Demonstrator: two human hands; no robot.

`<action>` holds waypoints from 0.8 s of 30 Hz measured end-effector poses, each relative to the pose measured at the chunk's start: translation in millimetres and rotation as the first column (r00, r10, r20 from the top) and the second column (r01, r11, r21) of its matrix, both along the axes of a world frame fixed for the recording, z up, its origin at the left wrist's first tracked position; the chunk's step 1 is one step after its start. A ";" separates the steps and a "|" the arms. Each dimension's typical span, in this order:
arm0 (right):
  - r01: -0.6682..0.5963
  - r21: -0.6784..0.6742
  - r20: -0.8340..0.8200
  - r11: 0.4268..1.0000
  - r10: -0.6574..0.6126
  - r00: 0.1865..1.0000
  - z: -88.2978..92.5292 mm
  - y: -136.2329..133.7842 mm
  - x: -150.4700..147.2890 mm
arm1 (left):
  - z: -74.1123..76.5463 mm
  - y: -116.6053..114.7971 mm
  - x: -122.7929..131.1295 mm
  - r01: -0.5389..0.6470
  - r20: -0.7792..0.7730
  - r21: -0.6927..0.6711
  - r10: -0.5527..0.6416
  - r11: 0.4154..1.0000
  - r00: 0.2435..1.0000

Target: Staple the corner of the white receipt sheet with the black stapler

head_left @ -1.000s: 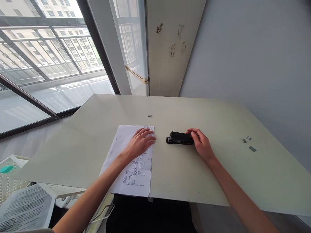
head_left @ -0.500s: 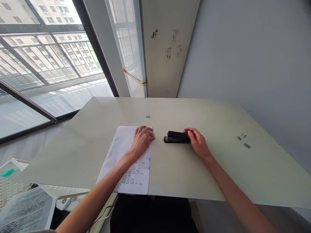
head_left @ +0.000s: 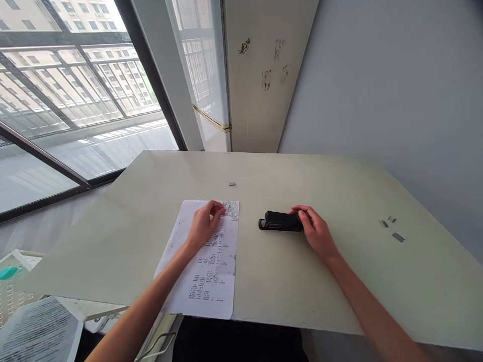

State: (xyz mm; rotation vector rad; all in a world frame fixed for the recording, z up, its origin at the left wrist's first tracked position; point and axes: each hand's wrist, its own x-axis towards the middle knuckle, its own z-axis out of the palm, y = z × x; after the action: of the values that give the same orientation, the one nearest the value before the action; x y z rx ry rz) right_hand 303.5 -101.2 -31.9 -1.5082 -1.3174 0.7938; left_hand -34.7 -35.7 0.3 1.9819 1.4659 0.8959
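A black stapler (head_left: pixel 283 221) lies on the table, its front end pointing left. My right hand (head_left: pixel 315 229) grips its rear end, thumb on the near side and fingers at the far side. To the left are white printed sheets of paper (head_left: pixel 211 266), with a denser printed block at the top right corner. My left hand (head_left: pixel 204 223) is over their upper part, fingers curled and thumb brought towards the fingertips beside that block. Whether anything is pinched there is too small to make out.
Small strips of staples lie on the pale table (head_left: pixel 124 221): one staple strip (head_left: pixel 232 184) beyond the paper and several at the right, including a longer staple strip (head_left: pixel 398 237). Below the left edge stands a white rack (head_left: pixel 22 301) with a printed sheet (head_left: pixel 41 332).
My left hand has drawn back leftwards from the paper's right edge, its fingers curling and uncovering the printed block. My right hand stays on the stapler. The view has tilted slightly.
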 end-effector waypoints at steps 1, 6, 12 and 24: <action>-0.002 -0.001 -0.004 1.000 0.002 1.000 -0.5 0.2 0.1 | 1.1 4.7 -7.0 -0.028 0.027 -0.018 0.028 0.999 0.999; 0.003 -0.009 -0.003 1.000 -0.003 1.000 1.1 0.5 -0.1 | 12.0 26.1 -31.7 -0.110 0.128 -0.113 0.125 0.987 0.984; 0.006 -0.020 -0.017 1.000 -0.006 1.000 7.2 -0.2 -2.2 | 18.9 34.8 -27.5 -0.060 0.196 -0.222 0.105 0.973 0.975; -0.010 0.064 0.000 0.998 0.010 1.000 2.6 9.7 0.1 | 72.9 12.9 72.8 0.260 0.123 -0.086 -0.249 0.962 0.961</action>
State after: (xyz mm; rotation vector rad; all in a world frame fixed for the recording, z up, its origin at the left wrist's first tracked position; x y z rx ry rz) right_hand 303.6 -91.4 -29.3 -1.4522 -1.3382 0.7516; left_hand 38.0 -22.8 73.2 1.9573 1.1390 0.7899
